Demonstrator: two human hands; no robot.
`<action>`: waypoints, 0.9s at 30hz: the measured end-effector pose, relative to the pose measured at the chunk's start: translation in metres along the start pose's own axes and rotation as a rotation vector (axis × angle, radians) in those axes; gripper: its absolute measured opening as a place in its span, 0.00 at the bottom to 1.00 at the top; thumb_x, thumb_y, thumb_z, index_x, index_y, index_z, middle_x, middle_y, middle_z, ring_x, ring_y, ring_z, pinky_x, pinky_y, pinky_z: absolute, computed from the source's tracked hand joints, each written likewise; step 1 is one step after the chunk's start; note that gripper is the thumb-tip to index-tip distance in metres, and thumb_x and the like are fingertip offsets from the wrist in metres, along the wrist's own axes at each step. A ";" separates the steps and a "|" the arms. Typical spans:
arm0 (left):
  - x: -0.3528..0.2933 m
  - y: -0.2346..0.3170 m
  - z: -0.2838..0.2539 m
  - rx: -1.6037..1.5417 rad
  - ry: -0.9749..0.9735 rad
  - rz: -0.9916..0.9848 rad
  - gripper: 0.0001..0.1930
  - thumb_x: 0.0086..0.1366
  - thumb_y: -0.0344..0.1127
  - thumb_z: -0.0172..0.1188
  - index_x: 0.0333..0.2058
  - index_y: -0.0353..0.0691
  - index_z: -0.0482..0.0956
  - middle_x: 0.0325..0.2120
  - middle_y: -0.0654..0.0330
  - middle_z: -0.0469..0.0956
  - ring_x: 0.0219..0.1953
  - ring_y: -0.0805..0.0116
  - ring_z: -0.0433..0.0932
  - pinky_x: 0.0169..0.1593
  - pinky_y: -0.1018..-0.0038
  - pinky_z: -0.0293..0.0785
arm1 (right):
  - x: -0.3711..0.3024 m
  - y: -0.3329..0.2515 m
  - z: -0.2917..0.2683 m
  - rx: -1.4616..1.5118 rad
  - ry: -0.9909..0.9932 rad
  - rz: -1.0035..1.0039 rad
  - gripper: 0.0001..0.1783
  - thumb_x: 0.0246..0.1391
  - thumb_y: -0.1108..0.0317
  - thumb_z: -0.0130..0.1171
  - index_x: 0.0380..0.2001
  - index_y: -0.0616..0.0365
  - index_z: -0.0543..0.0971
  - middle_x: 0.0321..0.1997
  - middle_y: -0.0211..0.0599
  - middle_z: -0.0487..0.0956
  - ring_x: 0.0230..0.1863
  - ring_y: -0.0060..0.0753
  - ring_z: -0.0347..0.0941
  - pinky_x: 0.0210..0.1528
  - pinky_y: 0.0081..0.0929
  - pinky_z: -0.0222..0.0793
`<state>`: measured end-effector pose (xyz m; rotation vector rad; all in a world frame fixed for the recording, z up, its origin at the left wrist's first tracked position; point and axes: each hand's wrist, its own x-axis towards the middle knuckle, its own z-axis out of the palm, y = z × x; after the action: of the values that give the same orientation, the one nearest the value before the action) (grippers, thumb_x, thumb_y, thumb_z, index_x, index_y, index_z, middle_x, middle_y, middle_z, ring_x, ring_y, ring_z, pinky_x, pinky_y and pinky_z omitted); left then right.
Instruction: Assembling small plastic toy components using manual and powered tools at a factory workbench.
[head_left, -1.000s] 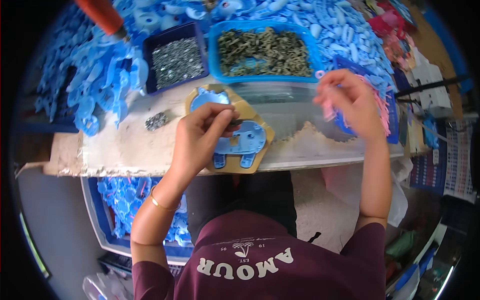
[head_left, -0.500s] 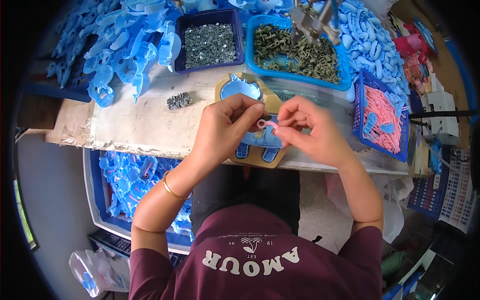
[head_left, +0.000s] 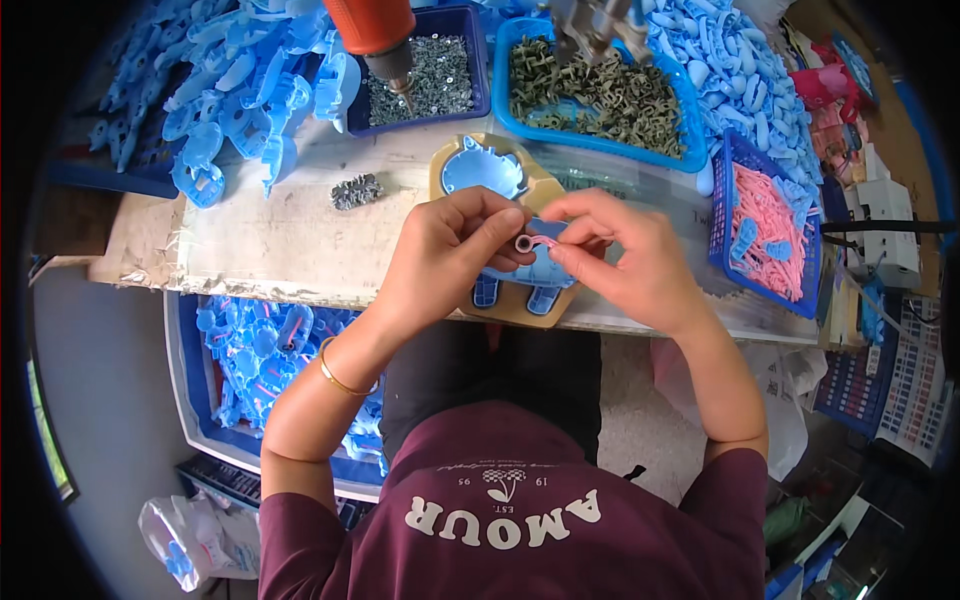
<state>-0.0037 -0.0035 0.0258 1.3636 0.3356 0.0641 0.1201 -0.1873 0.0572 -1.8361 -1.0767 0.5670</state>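
Observation:
My left hand [head_left: 450, 245] is closed in a pinch at the ring end of a small pink plastic strip [head_left: 545, 240]. A dark, metallic-looking spot now shows inside that ring; its kind is too small to tell. Thumb and fingers of my right hand [head_left: 625, 255] grip the strip's other end. Both hands hover over a tan fixture [head_left: 545, 190] lying on the bench. A round, hollow blue plastic shell [head_left: 480, 172] sits in its upper part, and a larger blue shell [head_left: 532, 272] with two short legs in its lower part, partly hidden by my hands.
An orange power screwdriver [head_left: 370, 22] hangs over a dark blue tray [head_left: 483, 100] of small metal parts. Beyond stand a light blue tray [head_left: 600, 152] of dark clips and heaped blue parts [head_left: 740, 75]. A blue basket [head_left: 722, 240] holds pink strips. Small metal parts [head_left: 356, 191] lie left.
The orange screwdriver has swung into view over the dark blue tray. The ring of the pink strip now faces up with something dark inside. My hands have barely moved.

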 end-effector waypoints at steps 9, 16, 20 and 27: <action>-0.001 0.002 -0.012 0.154 -0.020 0.064 0.12 0.75 0.35 0.58 0.48 0.31 0.80 0.33 0.58 0.85 0.32 0.75 0.84 0.36 0.78 0.80 | 0.006 0.008 0.017 -0.485 0.081 -0.361 0.09 0.51 0.73 0.70 0.38 0.54 0.85 0.31 0.33 0.84 0.27 0.34 0.80 0.30 0.27 0.73; -0.002 0.008 -0.032 0.751 0.349 0.554 0.13 0.69 0.31 0.62 0.51 0.38 0.82 0.33 0.53 0.84 0.28 0.67 0.82 0.28 0.72 0.75 | 0.016 0.017 0.043 -0.670 0.130 -0.435 0.07 0.51 0.65 0.70 0.33 0.50 0.84 0.30 0.28 0.78 0.31 0.35 0.78 0.31 0.33 0.73; -0.006 -0.005 -0.038 0.886 0.325 0.665 0.11 0.65 0.28 0.65 0.46 0.40 0.83 0.32 0.57 0.84 0.31 0.60 0.79 0.34 0.65 0.76 | 0.018 0.024 0.052 -0.644 0.063 -0.369 0.06 0.51 0.65 0.70 0.33 0.50 0.84 0.31 0.30 0.78 0.32 0.37 0.79 0.33 0.35 0.74; -0.013 -0.015 -0.043 1.019 0.153 0.815 0.13 0.61 0.27 0.67 0.45 0.38 0.83 0.42 0.59 0.84 0.45 0.56 0.80 0.49 0.63 0.77 | 0.029 0.022 0.045 -0.622 -0.090 -0.292 0.05 0.51 0.67 0.68 0.33 0.53 0.84 0.31 0.33 0.79 0.34 0.43 0.79 0.35 0.40 0.74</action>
<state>-0.0298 0.0307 0.0072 2.4455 -0.1262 0.7594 0.1123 -0.1458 0.0177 -2.1236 -1.6829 0.1417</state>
